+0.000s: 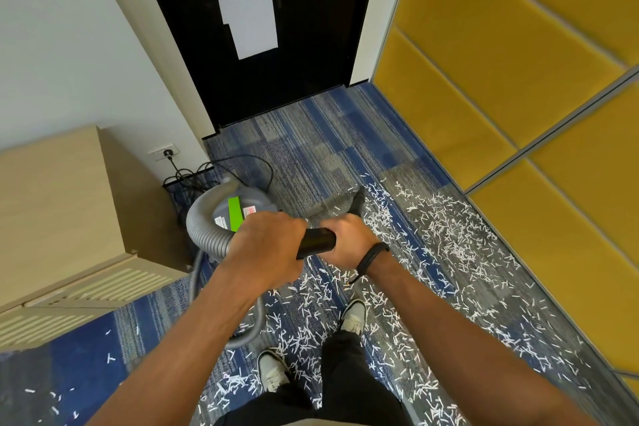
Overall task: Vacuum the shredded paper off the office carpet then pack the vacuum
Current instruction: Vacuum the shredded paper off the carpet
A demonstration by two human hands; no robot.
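Head: hands (304, 245) grip wand (316, 242); carpet (311, 145) ahead bare.

Blue-grey striped carpet (311, 149); white paper shreds (449, 235); grey hose (204, 228); yellow wall panels (501, 45).

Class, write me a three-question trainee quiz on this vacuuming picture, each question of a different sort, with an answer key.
1. True or false: both hands grip the black wand.
2. The vacuum body stands: A) by the yellow panels, B) near the wall socket, C) behind the person.
3. Fill in: the shredded paper lies thickest towards the ____ wall panels.

Key: 1 true, as the left hand and right hand both hold it; 2 B; 3 yellow.
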